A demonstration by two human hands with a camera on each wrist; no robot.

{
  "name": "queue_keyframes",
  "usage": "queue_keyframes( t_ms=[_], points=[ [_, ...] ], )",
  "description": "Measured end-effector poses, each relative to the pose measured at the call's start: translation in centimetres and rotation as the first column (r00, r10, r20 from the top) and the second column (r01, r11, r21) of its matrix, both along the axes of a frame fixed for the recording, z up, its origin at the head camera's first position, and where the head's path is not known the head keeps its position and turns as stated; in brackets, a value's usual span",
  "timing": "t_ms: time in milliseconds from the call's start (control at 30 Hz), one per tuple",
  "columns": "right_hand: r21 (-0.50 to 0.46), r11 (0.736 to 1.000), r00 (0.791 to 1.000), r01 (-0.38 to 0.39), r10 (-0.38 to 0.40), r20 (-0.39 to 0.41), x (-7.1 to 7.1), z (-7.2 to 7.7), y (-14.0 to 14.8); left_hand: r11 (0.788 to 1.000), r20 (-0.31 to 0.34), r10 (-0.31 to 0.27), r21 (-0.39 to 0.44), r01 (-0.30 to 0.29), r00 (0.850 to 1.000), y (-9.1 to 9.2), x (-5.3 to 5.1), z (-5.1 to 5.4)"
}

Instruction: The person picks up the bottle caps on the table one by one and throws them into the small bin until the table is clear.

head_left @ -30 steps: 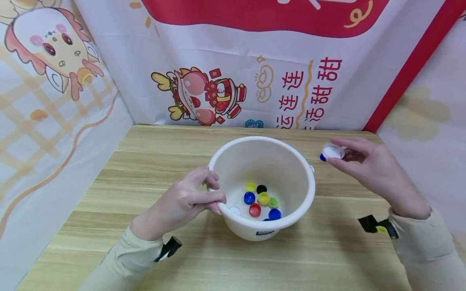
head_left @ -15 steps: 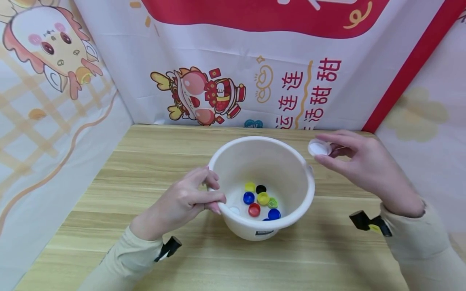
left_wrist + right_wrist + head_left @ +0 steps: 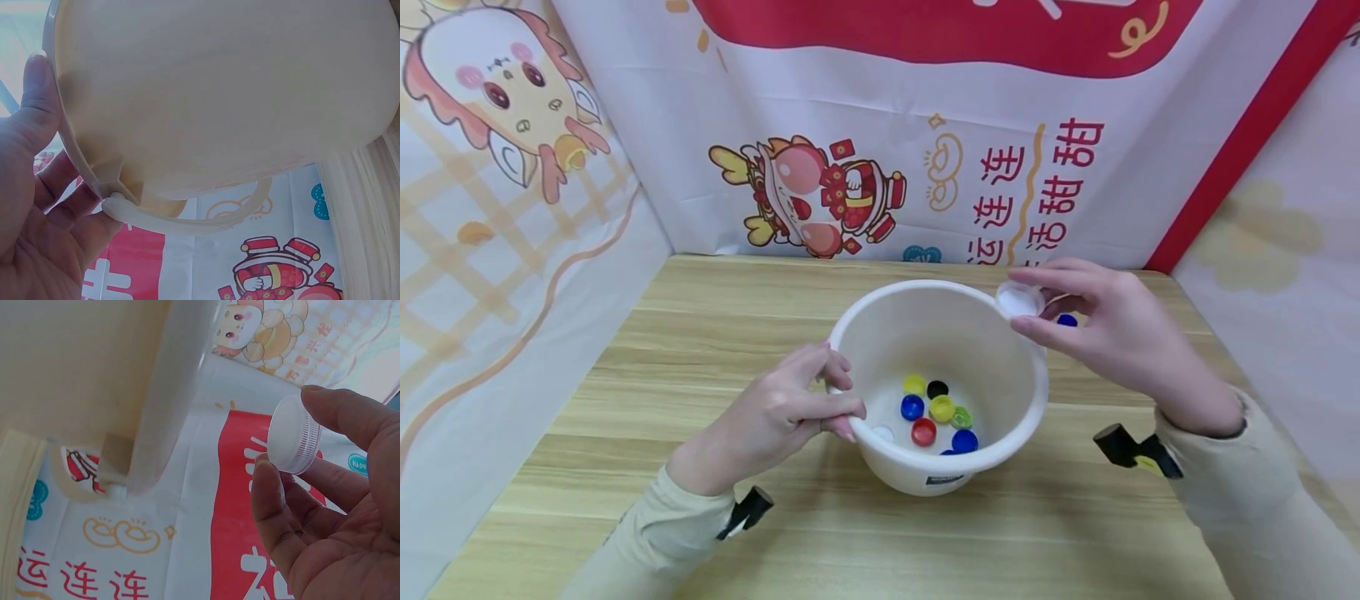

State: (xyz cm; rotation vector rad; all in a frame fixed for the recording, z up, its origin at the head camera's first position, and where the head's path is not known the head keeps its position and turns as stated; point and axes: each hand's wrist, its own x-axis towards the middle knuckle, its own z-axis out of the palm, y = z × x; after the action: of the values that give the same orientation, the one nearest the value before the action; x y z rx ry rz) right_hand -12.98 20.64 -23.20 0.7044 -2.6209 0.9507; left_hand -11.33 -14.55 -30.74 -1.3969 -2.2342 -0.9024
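A white plastic bucket (image 3: 936,462) stands tilted on the table, its mouth toward me. My left hand (image 3: 767,417) grips the bucket's left rim; in the left wrist view, the thumb and fingers hold the rim near the handle (image 3: 206,225). Between thumb and fingers, my right hand (image 3: 1097,321) pinches a white ribbed bottle cap (image 3: 294,435) by its edge, close to the bucket's far right rim. Several caps lie on the bucket's floor, among them a red cap (image 3: 923,432), a black cap (image 3: 937,390) and a yellow cap (image 3: 942,408).
A blue cap (image 3: 1067,320) lies on the wooden table (image 3: 715,325) right of the bucket, just behind my right hand. Printed cloth (image 3: 670,125) hangs along the back and both sides of the table.
My right hand has moved left with the white bottle cap, from beside the blue cap to the bucket's far right rim. My left hand keeps its grip on the bucket.
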Motion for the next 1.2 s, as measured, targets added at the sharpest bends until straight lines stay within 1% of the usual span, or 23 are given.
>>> queue_keyframes(
  t_ms=[133, 233, 433, 500, 633, 900, 1033, 1200],
  points=[
    [-0.005, 0.998, 0.997, -0.068, 0.068, -0.023, -0.3, 0.2, -0.8, 1.000, 0.000, -0.001, 0.002, 0.001, 1.000, 0.0, 0.0, 0.0],
    [0.000, 0.996, 0.996, -0.088, 0.088, -0.025, -0.3, 0.4, -1.4, 1.000, -0.008, -0.004, 0.004, 0.004, 1.000, 0.0, 0.0, -0.1],
    [-0.002, 0.991, 0.991, -0.132, 0.132, -0.007, -0.3, 0.8, -2.9, 1.000, 0.004, -0.004, 0.004, 0.004, 1.000, 0.0, 0.0, -0.1],
    [0.001, 0.989, 0.989, -0.146, 0.146, 0.002, -0.3, 0.8, -3.3, 1.000, -0.002, -0.006, 0.008, 0.006, 1.000, 0.0, 0.0, 0.0],
    [0.010, 0.987, 0.987, -0.161, 0.161, 0.024, -0.4, 0.9, -4.0, 1.000, -0.022, -0.014, 0.019, 0.014, 1.000, 0.0, 0.0, -0.1],
    [0.006, 0.980, 0.979, -0.199, 0.198, 0.040, -0.8, 0.9, -4.9, 1.000, 0.000, -0.007, 0.008, 0.007, 1.000, 0.0, 0.0, -0.1],
    [0.002, 0.980, 0.978, -0.200, 0.199, 0.054, -0.9, 0.8, -5.1, 1.000, 0.007, -0.002, 0.003, 0.002, 1.000, 0.0, 0.0, 0.0],
    [0.001, 0.980, 0.978, -0.197, 0.196, 0.064, -0.9, 0.8, -5.2, 1.000, 0.001, -0.006, 0.006, 0.006, 1.000, 0.0, 0.0, 0.0]
  ],
)
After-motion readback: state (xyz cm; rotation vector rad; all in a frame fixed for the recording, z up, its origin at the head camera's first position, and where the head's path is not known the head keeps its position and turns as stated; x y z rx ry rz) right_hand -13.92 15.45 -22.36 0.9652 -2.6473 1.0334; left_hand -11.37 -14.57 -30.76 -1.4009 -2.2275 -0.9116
